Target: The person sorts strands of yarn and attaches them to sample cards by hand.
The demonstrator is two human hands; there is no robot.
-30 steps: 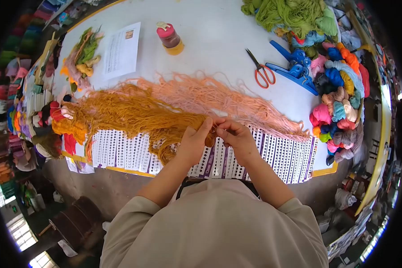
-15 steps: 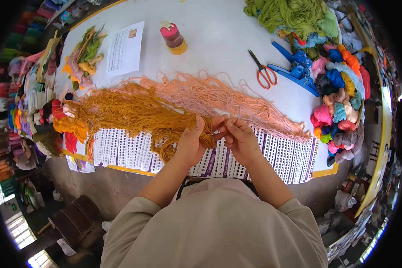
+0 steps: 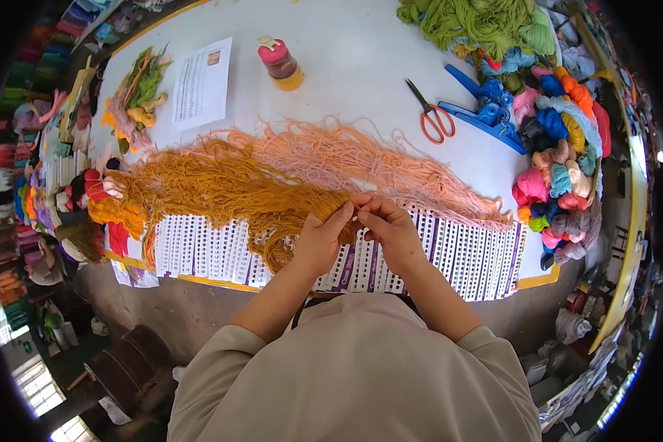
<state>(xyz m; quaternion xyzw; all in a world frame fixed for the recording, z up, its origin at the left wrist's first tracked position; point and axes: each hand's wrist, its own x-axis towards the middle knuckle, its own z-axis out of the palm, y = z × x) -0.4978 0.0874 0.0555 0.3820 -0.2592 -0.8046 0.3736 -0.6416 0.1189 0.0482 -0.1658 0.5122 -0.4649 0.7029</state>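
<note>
Left hand [image 3: 321,239] grasps ochre yarn [image 3: 225,184]; right hand [image 3: 392,236] is at its end — curled (grip unclear).

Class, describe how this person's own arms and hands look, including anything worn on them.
Plain beige sleeves end near the elbows, with no marking visible. Below them the forearms are bare. The left hand and right hand are ungloved, and neither wrist shows a watch or bracelet.

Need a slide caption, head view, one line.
Left hand grips one end of the mustard yarn, right hand close beside it; peach yarn and scissors lie beyond.
</note>
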